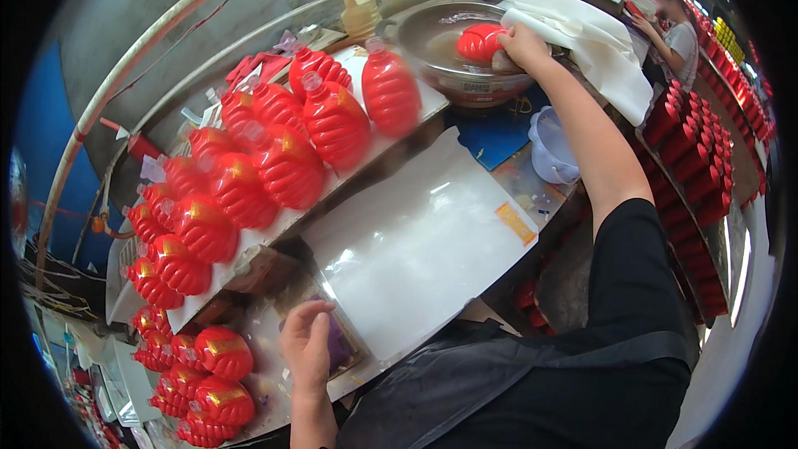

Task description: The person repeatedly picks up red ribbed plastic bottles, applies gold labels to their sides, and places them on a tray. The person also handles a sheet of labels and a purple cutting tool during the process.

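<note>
Red lantern pieces racked at left, one dipped in bowl at right.
Rows of ribbed red lanterns (249, 175) lying on slanted white board (287, 220); left hand (307, 345) loosely open, fingers curled, resting on tabletop (266, 387) over purple pad (339, 345); glossy white sheet (416, 241) beside it; right hand (524, 46) reaching far, gripping red lantern piece (480, 40) inside metal bowl (453, 75); white cloth (582, 33) just right of bowl.

Black short-sleeved shirt under a dark grey apron; bare forearms.
</note>
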Motion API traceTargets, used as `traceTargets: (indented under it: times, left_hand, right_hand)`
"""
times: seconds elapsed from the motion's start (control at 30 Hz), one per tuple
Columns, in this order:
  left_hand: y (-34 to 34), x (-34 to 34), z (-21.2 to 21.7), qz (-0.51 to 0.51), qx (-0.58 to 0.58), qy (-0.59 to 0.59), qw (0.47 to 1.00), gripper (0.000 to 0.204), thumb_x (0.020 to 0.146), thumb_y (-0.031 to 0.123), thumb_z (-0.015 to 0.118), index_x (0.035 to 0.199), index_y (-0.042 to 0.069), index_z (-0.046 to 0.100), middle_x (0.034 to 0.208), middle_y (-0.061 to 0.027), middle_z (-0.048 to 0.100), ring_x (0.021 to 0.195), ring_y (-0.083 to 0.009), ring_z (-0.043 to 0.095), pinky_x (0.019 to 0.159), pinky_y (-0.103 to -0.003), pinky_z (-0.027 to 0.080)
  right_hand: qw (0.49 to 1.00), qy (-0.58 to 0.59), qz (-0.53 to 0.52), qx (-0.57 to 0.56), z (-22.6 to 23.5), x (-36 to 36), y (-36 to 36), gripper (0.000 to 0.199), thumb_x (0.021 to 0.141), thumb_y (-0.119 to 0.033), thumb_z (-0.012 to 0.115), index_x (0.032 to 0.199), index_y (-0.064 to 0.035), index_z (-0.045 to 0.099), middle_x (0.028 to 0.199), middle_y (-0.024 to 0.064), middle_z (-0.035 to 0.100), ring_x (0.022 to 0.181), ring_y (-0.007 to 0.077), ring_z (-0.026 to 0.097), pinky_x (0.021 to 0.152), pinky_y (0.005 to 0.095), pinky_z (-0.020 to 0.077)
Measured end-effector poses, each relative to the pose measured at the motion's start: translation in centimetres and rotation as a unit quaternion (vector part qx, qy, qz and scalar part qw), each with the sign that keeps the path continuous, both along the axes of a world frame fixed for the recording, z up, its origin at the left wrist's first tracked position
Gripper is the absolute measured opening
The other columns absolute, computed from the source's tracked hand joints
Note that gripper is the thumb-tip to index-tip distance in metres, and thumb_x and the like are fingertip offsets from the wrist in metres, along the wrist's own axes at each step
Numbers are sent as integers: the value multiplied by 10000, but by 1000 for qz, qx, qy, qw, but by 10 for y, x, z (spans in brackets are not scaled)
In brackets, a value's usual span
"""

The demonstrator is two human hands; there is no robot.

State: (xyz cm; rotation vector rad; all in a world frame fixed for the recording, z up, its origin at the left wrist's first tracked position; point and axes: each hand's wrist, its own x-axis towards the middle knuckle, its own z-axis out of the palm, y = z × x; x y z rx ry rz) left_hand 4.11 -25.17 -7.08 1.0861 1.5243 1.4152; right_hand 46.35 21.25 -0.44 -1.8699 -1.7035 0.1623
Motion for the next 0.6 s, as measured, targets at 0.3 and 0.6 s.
traceTargets:
  times: [0.3,0.6]
  left_hand:
    - [-20,-13,-8,22,-6,4,1000,176,970,12,595,1136,-12,647,1097,-107,715,1062,-173,656,982,-306,476]
    - [-51,-35,-16,36,6,-9,999,189,975,24,596,1158,-4,635,1103,-106,711,1068,-177,648,971,-312,474]
  right_hand:
    - [968,-204,85,-116,25,-11,-12,517,690,-362,809,1005,40,730,1034,240,738,988,383,715,895,454,557]
    - [992,119,17,42,-11,-4,3,299,820,-271,689,843,22,744,748,190,711,732,326,712,724,422,533]
